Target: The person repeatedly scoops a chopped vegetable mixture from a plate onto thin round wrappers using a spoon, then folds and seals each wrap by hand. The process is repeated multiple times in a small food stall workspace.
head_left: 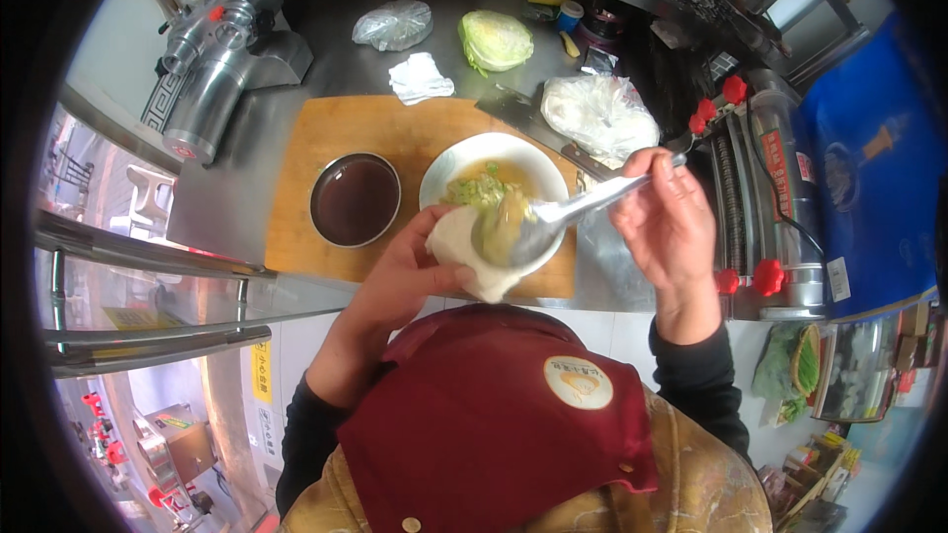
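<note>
My right hand point(675, 222) grips a long-handled silver metal ladle point(588, 199) over the limp off-white sheet point(459, 240) pinched in my left hand point(397, 276).
The ladle carries pale green chopped food point(509, 227) at the near side of a round white bowl point(472, 151), set on a light-brown wooden board point(296, 143); I cannot tell whether ladle and sheet touch. A wide-bladed knife point(523, 116) lies behind the bowl.
</note>
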The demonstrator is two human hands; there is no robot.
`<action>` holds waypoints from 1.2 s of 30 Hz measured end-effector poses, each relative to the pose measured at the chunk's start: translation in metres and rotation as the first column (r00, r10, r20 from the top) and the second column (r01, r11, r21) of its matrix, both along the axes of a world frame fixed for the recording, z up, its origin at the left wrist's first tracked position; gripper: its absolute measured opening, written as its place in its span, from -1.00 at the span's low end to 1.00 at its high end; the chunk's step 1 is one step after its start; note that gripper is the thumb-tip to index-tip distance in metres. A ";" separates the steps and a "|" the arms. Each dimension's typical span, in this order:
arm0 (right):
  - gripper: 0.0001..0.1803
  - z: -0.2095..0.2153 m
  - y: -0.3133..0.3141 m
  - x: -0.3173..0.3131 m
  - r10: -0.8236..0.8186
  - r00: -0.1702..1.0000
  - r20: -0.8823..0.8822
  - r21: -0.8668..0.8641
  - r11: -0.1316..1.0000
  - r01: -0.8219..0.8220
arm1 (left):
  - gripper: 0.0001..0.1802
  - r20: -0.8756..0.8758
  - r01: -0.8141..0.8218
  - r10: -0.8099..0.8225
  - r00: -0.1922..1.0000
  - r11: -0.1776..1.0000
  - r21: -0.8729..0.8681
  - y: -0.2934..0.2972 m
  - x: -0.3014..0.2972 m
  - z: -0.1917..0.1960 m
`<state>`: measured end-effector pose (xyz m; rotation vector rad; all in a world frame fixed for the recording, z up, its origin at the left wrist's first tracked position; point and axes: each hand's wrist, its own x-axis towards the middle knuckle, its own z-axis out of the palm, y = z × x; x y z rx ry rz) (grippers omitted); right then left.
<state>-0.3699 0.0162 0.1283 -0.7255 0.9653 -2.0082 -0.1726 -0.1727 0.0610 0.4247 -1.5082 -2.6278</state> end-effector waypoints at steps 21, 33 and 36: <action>-0.60 0.106 -0.041 0.015 0.526 0.793 -0.307 -0.318 0.729 -0.606 | -0.24 -0.026 -0.110 0.115 0.993 0.981 0.161 0.001 0.052 -0.016; -0.60 -0.062 0.029 -0.021 -0.404 0.840 -0.361 0.226 0.837 0.499 | -0.27 0.032 -0.276 0.275 0.961 0.944 0.179 -0.021 0.066 -0.036; -0.69 -0.123 0.037 -0.004 -0.423 0.768 -0.480 0.376 0.692 0.616 | -0.29 0.036 -0.285 0.283 0.958 0.939 0.192 -0.024 0.068 -0.044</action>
